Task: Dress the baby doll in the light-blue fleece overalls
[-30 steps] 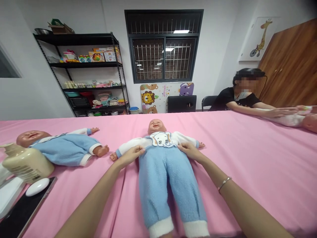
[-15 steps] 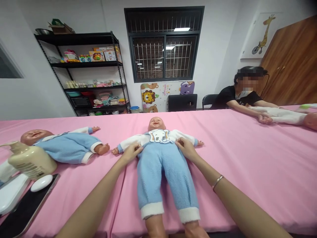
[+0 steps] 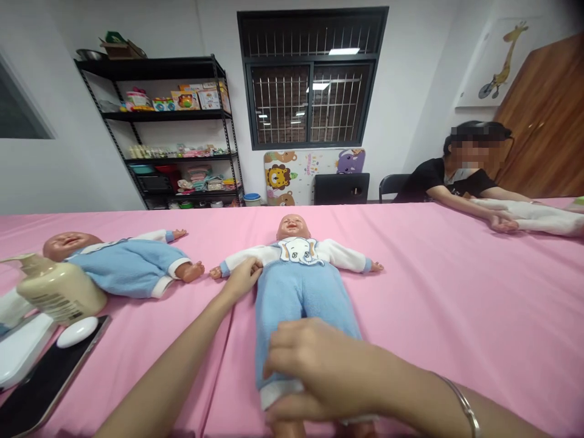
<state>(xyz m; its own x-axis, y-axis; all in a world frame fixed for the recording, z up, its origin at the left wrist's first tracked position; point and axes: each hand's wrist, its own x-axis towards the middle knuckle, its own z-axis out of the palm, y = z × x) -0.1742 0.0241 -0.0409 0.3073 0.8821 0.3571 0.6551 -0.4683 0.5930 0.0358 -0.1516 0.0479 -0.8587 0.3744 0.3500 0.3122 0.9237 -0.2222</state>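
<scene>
A baby doll (image 3: pixel 298 250) in light blue overalls with an elephant patch lies face up on the pink-covered table (image 3: pixel 438 316), its head toward the far edge. Beside the doll's waist, on the left, my left hand (image 3: pixel 246 275) is closed with its fingertips at the side of the clothing. My right hand (image 3: pixel 314 368) is over the doll's lower legs, blurred, with thumb and fingers apart and nothing seen between them. It hides part of the trouser legs and one cuff.
A second doll (image 3: pixel 130 264) lies at left, near a pump bottle (image 3: pixel 64 292), a phone (image 3: pixel 45 377), a white oval object (image 3: pixel 77 332) and a white case (image 3: pixel 22 350). Across the table at right, a person (image 3: pixel 426 182) leans over a white-clothed doll (image 3: pixel 542 214).
My right hand has left the doll's side and moved down toward me, over its legs. My left hand stays at the waist. The view has shifted slightly.
</scene>
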